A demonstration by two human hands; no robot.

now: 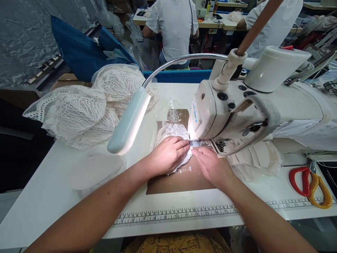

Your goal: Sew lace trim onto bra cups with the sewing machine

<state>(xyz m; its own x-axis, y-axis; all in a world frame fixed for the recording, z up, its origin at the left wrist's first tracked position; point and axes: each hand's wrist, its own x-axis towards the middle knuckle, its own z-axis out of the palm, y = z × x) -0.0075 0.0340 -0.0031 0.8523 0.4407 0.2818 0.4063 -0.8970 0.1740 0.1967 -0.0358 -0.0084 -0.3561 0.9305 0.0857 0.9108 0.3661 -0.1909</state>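
A white lace piece [171, 129] lies under the needle end of the sewing machine [207, 109], lit by the lamp. Flat on top of it rests my left hand [168, 154], its fingers stretched toward the needle and pressing the cloth. My right hand [212, 165] is just to the right, thumb and fingers closed at the lace's edge beside the presser foot. The fingertips and the needle are partly hidden by the machine head. Beneath both hands is a brown plate [181, 182] on the white table [139, 196].
Lace pieces [76, 112] are heaped at left, near a pale oval pad [97, 172]. A lamp [129, 123] hangs low over the table. Pale fabric [255, 156] lies behind my right hand. Scissors [310, 184] rest at right, above the printed ruler [173, 214]. Two people sit beyond.
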